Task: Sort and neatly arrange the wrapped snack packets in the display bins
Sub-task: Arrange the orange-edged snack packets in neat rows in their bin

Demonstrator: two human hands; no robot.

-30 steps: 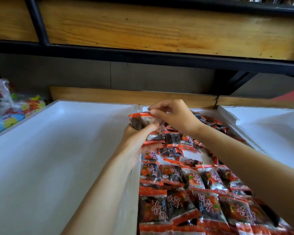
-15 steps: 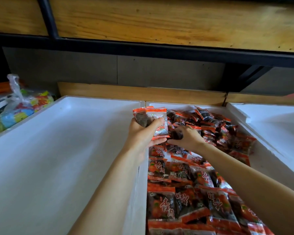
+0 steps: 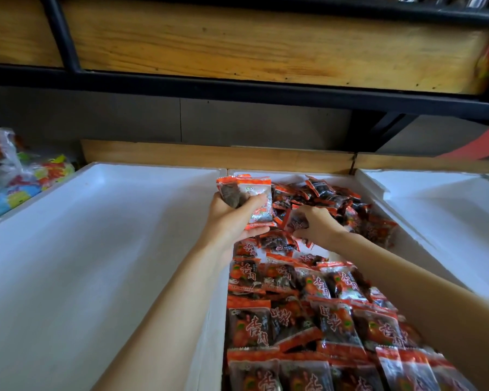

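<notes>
packets (image 3: 294, 314) in middle bin (image 3: 362, 190) — bag (image 3: 26, 179) left

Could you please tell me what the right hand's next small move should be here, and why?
Probably lift the packet that the right hand pinches and add it to the stack the left hand holds: the far packets in the foam bin lie jumbled, while the near rows are tidy.

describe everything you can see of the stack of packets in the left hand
The stack of packets is a few flat wrappers of clear film with orange-red sealed ends; dark contents show through, and one bears a white printed patch. It stands upright, fanned slightly, over the far left corner of the filled bin. The left hand grips its lower half, thumb across the front.
</notes>
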